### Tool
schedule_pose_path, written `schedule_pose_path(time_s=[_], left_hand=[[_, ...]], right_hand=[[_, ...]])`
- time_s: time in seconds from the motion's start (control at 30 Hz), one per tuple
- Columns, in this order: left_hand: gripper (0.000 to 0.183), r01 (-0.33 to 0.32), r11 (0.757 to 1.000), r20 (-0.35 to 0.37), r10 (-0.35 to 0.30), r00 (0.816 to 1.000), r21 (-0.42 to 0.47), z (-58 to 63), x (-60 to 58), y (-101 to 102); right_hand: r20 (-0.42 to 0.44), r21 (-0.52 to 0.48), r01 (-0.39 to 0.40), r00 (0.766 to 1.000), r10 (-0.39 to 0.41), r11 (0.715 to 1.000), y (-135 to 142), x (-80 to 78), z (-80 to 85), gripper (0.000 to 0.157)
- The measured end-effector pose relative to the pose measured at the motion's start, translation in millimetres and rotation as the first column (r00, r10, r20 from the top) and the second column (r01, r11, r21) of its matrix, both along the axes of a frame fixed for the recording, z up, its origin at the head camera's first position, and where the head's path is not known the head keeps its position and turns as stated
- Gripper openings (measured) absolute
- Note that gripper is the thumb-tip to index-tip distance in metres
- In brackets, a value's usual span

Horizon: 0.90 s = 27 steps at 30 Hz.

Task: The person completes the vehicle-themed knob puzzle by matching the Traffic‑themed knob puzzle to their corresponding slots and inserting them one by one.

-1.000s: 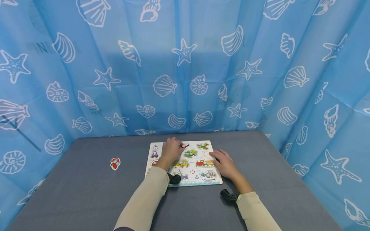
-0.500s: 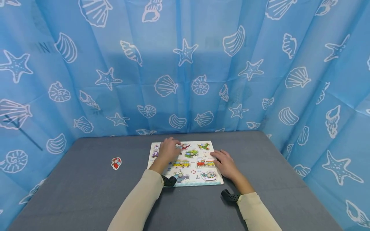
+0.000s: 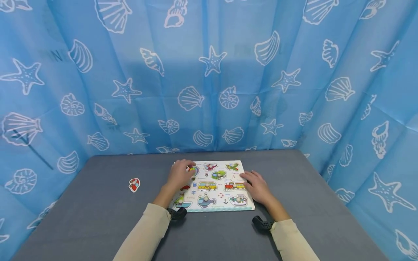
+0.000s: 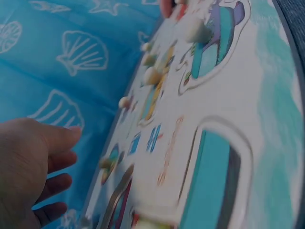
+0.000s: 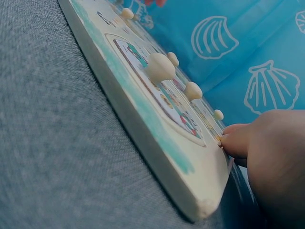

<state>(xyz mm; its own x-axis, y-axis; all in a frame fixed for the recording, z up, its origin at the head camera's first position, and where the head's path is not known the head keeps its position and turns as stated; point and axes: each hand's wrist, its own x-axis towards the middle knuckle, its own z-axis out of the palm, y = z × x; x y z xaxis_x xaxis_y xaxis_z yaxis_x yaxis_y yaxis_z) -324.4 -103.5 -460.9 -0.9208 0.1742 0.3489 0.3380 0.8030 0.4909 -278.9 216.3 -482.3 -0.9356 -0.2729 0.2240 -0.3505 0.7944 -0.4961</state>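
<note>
A white wooden puzzle board (image 3: 225, 208) with knobbed vehicle pieces lies on the table. Over its upper left part is my left hand (image 3: 180, 174), fingers loosely bent and holding nothing; the left wrist view shows this hand (image 4: 28, 167) with a gap between thumb and fingers. A colourful balloon picture (image 3: 195, 170) shows beside its fingertips. My right hand (image 3: 258, 186) rests its fingers on the board's right edge; in the right wrist view, a fingertip (image 5: 234, 138) touches that edge. Among the pieces are a helicopter (image 3: 210, 166), a yellow bus (image 3: 207, 186) and a sailboat (image 3: 181, 202).
A loose red piece with a white border (image 3: 134, 185) lies on the grey tabletop (image 3: 98, 217), left of the board. Behind and at the sides hangs a blue curtain (image 3: 196, 119) with white shell and starfish prints. Black wrist cameras sit on both wrists.
My left hand has let go of the helicopter piece, which now lies in the board's top row, and has moved left and slightly nearer. My right hand stays at the board's edge.
</note>
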Motion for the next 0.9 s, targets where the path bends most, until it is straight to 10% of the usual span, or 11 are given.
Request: schedule_pose_path(time_s=[0.4,0.9], left_hand=[[0.023,0.012,1.000,-0.042,-0.011,0.999,0.015,-0.6,17.6,-52],[0.020,-0.121,0.991,-0.035,0.119,0.992,-0.055,-6.4,27.9,-134]], right_hand=[[-0.015,-0.027,-0.004,1.000,0.004,1.000,1,1.9,-1.9,0.037],[-0.011,-0.008,0.018,1.000,-0.018,1.000,0,0.3,-1.8,0.038]])
